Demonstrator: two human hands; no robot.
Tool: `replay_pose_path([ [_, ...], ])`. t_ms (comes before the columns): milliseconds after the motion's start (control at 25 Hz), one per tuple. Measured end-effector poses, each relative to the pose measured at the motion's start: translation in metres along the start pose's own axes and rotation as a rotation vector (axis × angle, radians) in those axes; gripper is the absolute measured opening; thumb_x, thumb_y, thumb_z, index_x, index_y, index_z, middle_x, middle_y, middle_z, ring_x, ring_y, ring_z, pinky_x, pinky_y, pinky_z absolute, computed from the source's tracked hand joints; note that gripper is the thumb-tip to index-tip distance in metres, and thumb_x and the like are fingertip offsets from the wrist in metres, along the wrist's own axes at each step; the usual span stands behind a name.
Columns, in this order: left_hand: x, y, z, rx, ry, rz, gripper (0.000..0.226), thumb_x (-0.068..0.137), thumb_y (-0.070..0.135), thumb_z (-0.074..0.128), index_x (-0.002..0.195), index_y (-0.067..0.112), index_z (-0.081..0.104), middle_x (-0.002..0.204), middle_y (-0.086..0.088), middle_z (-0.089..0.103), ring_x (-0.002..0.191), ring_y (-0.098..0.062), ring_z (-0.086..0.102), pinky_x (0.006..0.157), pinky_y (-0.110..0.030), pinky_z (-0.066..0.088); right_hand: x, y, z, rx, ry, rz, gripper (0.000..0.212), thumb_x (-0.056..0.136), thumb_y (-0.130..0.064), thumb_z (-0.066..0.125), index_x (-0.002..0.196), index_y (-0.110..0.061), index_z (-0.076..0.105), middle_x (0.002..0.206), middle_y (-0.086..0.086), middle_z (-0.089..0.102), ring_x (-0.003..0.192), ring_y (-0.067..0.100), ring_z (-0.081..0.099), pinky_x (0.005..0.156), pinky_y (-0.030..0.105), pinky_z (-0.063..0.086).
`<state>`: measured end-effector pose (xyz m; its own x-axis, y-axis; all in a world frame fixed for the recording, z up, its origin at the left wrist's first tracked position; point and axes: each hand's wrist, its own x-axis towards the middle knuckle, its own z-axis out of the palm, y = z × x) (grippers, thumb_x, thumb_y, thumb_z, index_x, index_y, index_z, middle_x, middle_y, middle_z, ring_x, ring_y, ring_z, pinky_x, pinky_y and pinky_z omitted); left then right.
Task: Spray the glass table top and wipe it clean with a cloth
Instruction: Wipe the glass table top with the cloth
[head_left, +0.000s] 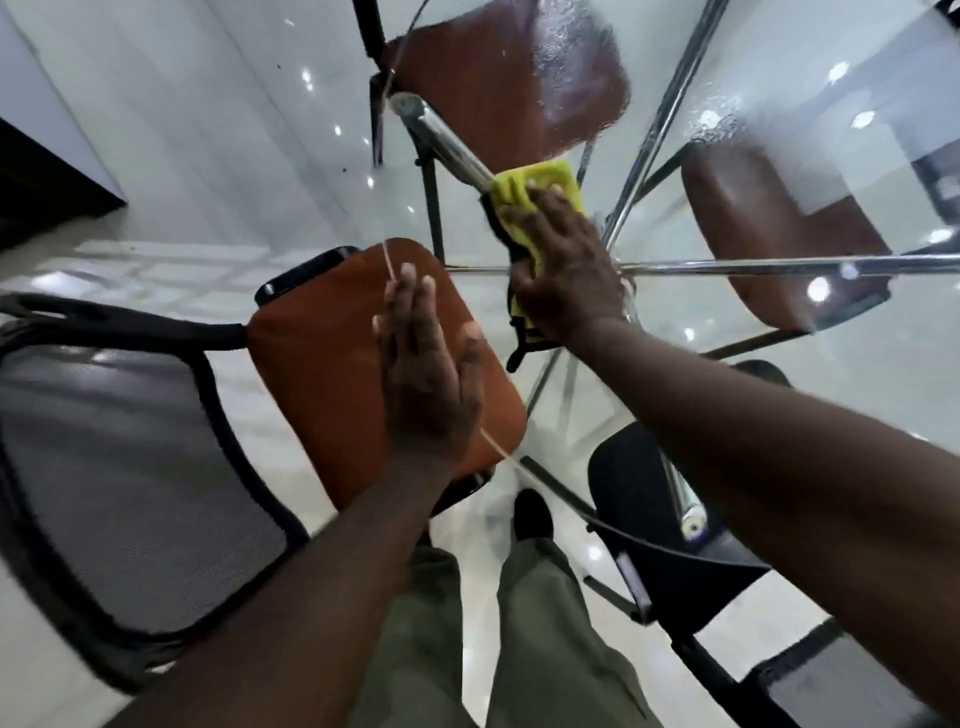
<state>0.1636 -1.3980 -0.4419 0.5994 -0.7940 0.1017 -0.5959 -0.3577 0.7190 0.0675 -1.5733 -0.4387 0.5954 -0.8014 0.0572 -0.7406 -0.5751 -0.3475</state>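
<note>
A clear glass table top (727, 332) fills the right half of the view, its rim running from top centre down past my left wrist. Wet spray droplets (571, 47) show on the far glass. My right hand (566, 270) lies flat on a yellow cloth (540, 187) with a dark edge and presses it onto the glass. My left hand (426, 364) rests with straight fingers on the glass edge, holding nothing. No spray bottle is in view.
Chrome table legs and bars (769, 266) show through the glass. An orange-seated chair (322, 353) with a black mesh back (130, 467) stands at the left. Two brown chair seats (467, 88) (769, 223) lie beyond. A black chair (654, 530) sits near my legs.
</note>
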Motion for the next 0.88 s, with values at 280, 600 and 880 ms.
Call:
replay_pose_path([
  [280,-0.037,-0.036,-0.066,-0.224,-0.031,-0.146,0.060,0.108,0.055,0.030,0.152,0.015,0.038,0.154,-0.008,0.045,0.142,-0.020,0.044,0.116,-0.042,0.041,-0.084,-0.060,0.020,0.147,-0.118,-0.417,0.055,0.083,-0.019,0.057,0.137,-0.021,0.072,0.155,0.005,0.060,0.147,0.032,0.052,0.115,0.053,0.047],
  [600,-0.102,0.000,-0.071,-0.162,-0.085,-0.226,0.046,0.109,0.040,0.044,0.139,0.006,0.053,0.137,-0.002,0.056,0.118,-0.003,0.053,0.100,-0.001,0.032,-0.225,-0.006,-0.005,0.179,-0.043,-0.421,0.042,0.086,-0.011,0.062,0.121,-0.026,0.081,0.150,-0.006,0.064,0.143,0.024,0.055,0.114,0.036,0.047],
  [880,-0.161,0.061,-0.144,-0.168,-0.327,-0.190,0.069,0.099,0.071,0.033,0.129,0.017,0.064,0.127,0.003,0.061,0.121,-0.012,0.057,0.107,-0.029,0.043,-0.261,-0.039,-0.098,0.469,-0.370,0.334,0.018,0.084,-0.025,0.082,0.100,-0.033,0.084,0.095,-0.008,0.081,0.088,0.011,0.075,0.073,0.020,0.056],
])
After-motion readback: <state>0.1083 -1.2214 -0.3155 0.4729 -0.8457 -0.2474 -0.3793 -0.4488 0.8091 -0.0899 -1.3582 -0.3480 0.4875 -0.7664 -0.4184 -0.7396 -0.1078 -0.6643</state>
